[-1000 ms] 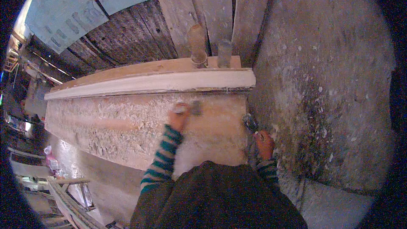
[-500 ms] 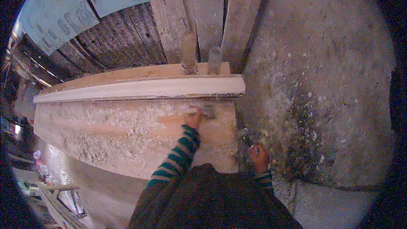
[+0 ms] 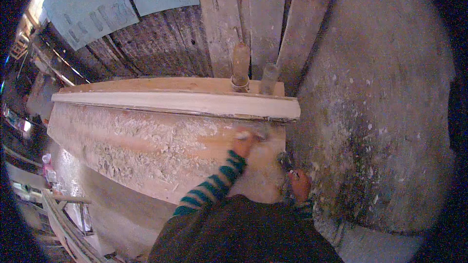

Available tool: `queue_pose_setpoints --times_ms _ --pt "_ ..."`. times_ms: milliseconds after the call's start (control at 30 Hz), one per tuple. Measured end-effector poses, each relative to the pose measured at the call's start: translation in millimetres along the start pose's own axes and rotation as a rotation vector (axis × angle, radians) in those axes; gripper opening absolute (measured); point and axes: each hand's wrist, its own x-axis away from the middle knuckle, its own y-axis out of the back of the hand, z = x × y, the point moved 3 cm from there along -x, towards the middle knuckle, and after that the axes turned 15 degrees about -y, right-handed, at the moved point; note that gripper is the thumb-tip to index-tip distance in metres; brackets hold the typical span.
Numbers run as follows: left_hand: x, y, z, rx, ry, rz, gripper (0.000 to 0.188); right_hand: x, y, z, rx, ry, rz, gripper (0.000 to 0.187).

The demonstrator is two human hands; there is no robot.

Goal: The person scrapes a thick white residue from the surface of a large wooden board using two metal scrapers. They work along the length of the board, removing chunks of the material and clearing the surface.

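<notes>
My left hand (image 3: 245, 143), in a green-striped sleeve, is closed on a scraper (image 3: 262, 131) smeared by motion. It is over the right part of a wide wooden board (image 3: 265, 165), just below a long white-coated wooden strip (image 3: 185, 104). Off the board's right end, my right hand (image 3: 299, 184) is closed round the handle of a second tool, which looks like a putty knife (image 3: 284, 159); its greyish blade points up toward the board. Pale flakes and crumbs (image 3: 146, 141) cover the board's left and middle.
Behind the strip stand a brownish bottle (image 3: 240, 68) and a clear bottle (image 3: 269, 79). Upright planks (image 3: 258, 19) and blue panels (image 3: 92, 9) lie beyond. The concrete at right (image 3: 375, 107) has pale spatters. A wooden frame (image 3: 68, 224) stands at lower left.
The view has shifted, so the board and bottles appear farther right. My left hand is still over the board's right part, below the strip. Both hands keep their tools.
</notes>
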Motion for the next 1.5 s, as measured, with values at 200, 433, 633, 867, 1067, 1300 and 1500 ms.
queue_pose_setpoints --times_ms 200,433,633,867,1067,1300,1500 --pt "29.2 -82.8 85.8 -0.323 0.205 0.046 0.015 0.4 -7.0 -50.3 0.102 -0.162 -0.040 0.035" --pt "-20.9 78.6 138.2 -0.221 0.314 -0.180 0.041 16.4 5.4 -45.8 -0.102 -0.121 0.097 0.032" --pt "-41.6 291.6 -32.3 -0.551 -0.561 -0.954 0.013 10.5 -13.3 -31.1 -0.074 -0.077 0.141 0.033" --pt "-33.6 169.4 -65.8 -1.266 0.217 -0.195 0.021 20.8 -12.9 33.4 -0.045 -0.039 0.231 0.032" --pt "-18.5 34.3 -45.1 -0.156 -0.152 -0.393 0.013 9.9 -22.6 27.7 -0.030 0.093 0.158 0.032" --pt "-21.5 225.6 -12.1 -1.061 -0.004 -0.206 0.014 -69.7 -51.2 42.8 0.062 0.228 0.268 0.036" --pt "29.6 306.1 -168.6 -0.755 -0.204 -0.675 0.008 -111.0 -72.4 127.4 0.344 0.242 0.336 0.045"
